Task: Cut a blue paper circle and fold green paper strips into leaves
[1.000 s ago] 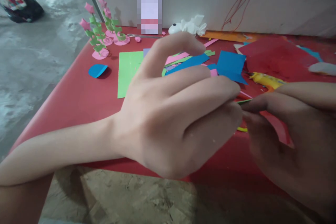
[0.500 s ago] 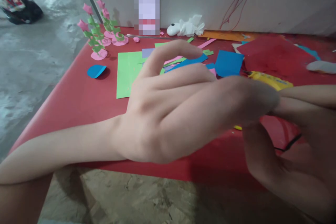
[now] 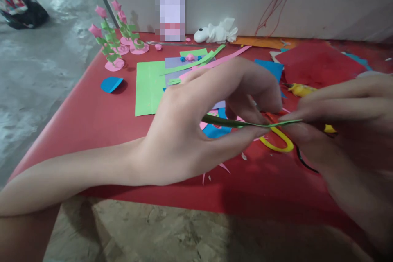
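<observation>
A thin green paper strip (image 3: 245, 123) stretches between my two hands above the red table (image 3: 92, 118). My left hand (image 3: 199, 127) pinches it between thumb and fingers near its middle. My right hand (image 3: 344, 139) pinches its right end. Yellow-handled scissors (image 3: 278, 141) lie on the table just below the strip, partly hidden by my fingers.
Green sheet (image 3: 149, 86), blue sheet (image 3: 270, 67), red sheet (image 3: 319, 63), and pink and green strips litter the table. Pink paper flowers with green stems (image 3: 112, 37) stand at the back left, a blue disc (image 3: 110, 84) before them. A yellow glue tube (image 3: 299, 89) lies right.
My left hand has turned and its fingers have curled into a pinch, so the green strip now shows between both hands. The scissors below have come into sight.
</observation>
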The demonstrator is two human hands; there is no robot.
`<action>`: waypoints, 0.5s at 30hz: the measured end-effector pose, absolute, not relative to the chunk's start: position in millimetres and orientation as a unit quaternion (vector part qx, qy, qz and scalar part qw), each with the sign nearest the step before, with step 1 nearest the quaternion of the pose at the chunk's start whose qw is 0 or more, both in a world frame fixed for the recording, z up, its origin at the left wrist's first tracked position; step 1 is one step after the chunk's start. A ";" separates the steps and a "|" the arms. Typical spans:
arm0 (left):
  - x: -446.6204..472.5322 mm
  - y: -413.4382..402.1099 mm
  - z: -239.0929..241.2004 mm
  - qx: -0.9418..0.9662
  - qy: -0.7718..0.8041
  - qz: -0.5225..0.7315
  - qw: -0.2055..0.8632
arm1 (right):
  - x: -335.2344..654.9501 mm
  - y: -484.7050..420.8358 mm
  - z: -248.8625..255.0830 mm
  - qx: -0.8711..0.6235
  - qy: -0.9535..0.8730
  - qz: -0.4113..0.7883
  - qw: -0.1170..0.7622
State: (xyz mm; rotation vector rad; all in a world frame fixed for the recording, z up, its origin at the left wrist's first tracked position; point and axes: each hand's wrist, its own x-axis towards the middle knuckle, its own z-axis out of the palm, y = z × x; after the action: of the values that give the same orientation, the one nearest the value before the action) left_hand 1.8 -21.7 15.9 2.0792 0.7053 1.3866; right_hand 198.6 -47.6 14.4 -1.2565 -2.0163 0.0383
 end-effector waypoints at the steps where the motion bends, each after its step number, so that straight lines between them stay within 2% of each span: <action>1: 2.3 -21.3 15.7 0.776 0.261 0.508 0.269 | 197.3 -47.3 14.1 -0.497 -0.786 0.007 0.367; 7: 2.8 -18.2 20.0 0.808 0.286 0.464 0.223 | 188.6 -47.0 14.4 -0.507 -0.778 0.049 0.369; 15: -1.0 -11.5 22.0 0.832 0.296 0.397 0.249 | 186.0 -47.4 17.0 -0.479 -0.788 0.101 0.373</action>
State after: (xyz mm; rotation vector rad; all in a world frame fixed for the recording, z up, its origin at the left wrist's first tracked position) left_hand -1.0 -11.5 22.0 2.2671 0.8061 1.0804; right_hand 186.0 -47.4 17.0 -1.2278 -2.0197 0.2585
